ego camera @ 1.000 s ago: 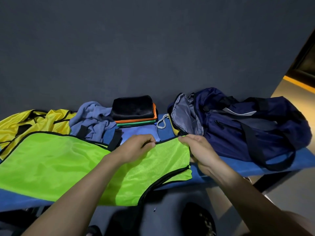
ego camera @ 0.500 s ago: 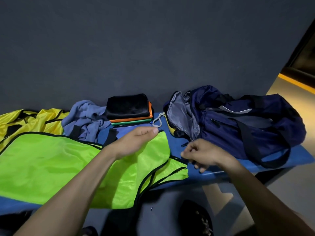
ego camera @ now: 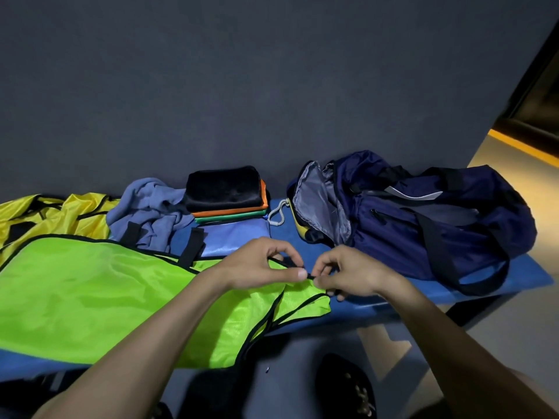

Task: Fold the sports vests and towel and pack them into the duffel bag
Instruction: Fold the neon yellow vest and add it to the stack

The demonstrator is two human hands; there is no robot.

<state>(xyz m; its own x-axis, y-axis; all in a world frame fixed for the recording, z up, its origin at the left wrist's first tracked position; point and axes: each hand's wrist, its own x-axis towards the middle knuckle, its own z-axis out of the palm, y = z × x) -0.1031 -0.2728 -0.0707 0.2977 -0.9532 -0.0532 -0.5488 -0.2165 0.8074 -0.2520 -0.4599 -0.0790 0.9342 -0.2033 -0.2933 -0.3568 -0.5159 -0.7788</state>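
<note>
Your left hand (ego camera: 260, 264) and right hand (ego camera: 348, 273) both pinch the black trim of the green vest (ego camera: 90, 294), which lies flat across the blue worktop (ego camera: 514, 276) at 9 o'clock of them. The open duffel (ego camera: 423, 216) sits at 2 o'clock, a folded stack (ego camera: 225, 192) at 12, the yellow vest (ego camera: 45, 213) at 10.

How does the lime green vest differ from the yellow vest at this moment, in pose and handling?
The lime green vest lies spread flat along the front of the bench; the yellow vest sits crumpled at the back left. Both hands, left and right, pinch the lime green vest's black-trimmed edge; nothing touches the yellow vest. Both are shiny fabric with black trim.
</note>
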